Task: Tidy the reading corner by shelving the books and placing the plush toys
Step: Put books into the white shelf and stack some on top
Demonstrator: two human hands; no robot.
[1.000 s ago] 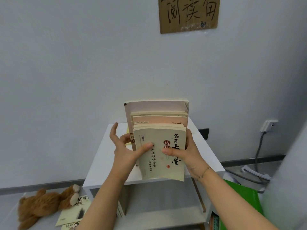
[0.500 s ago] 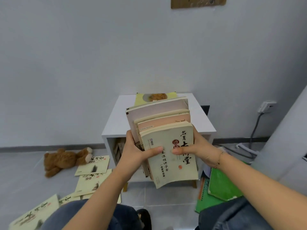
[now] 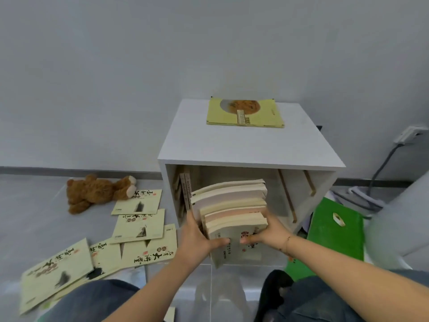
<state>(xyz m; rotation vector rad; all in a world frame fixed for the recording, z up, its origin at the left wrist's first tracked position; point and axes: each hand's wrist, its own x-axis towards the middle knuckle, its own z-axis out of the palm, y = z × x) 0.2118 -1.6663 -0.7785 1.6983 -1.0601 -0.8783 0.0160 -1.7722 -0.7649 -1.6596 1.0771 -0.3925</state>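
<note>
I hold a stack of several pale books (image 3: 232,205) between both hands, its far end inside the open front of the white cube shelf (image 3: 250,149). My left hand (image 3: 197,238) grips the stack's left side, my right hand (image 3: 269,233) its right side, thumbs on the top cover. Two thin books (image 3: 185,189) stand at the shelf's left wall. A yellow book (image 3: 243,113) lies on the shelf top. Several cream books (image 3: 139,226) are spread on the floor to the left. A brown plush bear (image 3: 97,191) lies on the floor by the wall.
A green book or folder (image 3: 334,231) lies on the floor right of the shelf. A wall socket with a grey cable (image 3: 380,168) sits at the far right. Two wooden rods (image 3: 287,198) lean inside the shelf's right part. My knees fill the bottom edge.
The stack came down from in front of the shelf top to the shelf opening and tipped flat. My view dropped toward the floor, so the floor books and bear show more fully.
</note>
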